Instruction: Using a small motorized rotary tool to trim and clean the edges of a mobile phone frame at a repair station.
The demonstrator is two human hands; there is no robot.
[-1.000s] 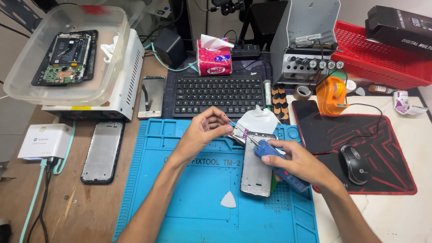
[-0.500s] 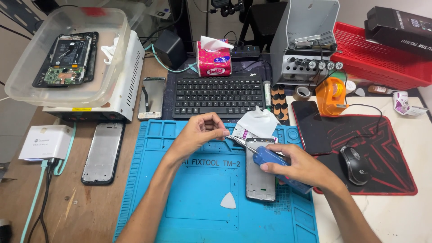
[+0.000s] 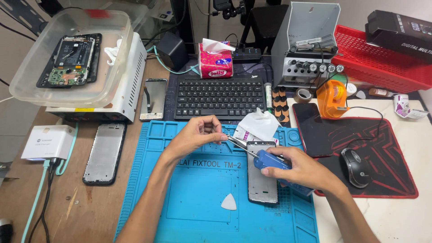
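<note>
Left hand (image 3: pixel 198 135) shifted leftward, blue tool (image 3: pixel 270 163) tip up-left (long axis diagonal)

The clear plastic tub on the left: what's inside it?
Inside the clear plastic tub lies an opened phone with its circuit board exposed, plus a small white item. What is under the phone is hidden.

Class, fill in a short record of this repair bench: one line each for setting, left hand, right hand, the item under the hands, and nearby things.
Setting: blue repair mat on a wooden desk
Left hand: fingers pinched at the metal tip of the tool
Right hand: gripping a blue handheld tool, tip pointing left
Under the hands: phone frame lying flat on the mat
Nearby: white triangular pick, black keyboard, mouse on a red-and-black pad, second phone frame left of the mat
</note>
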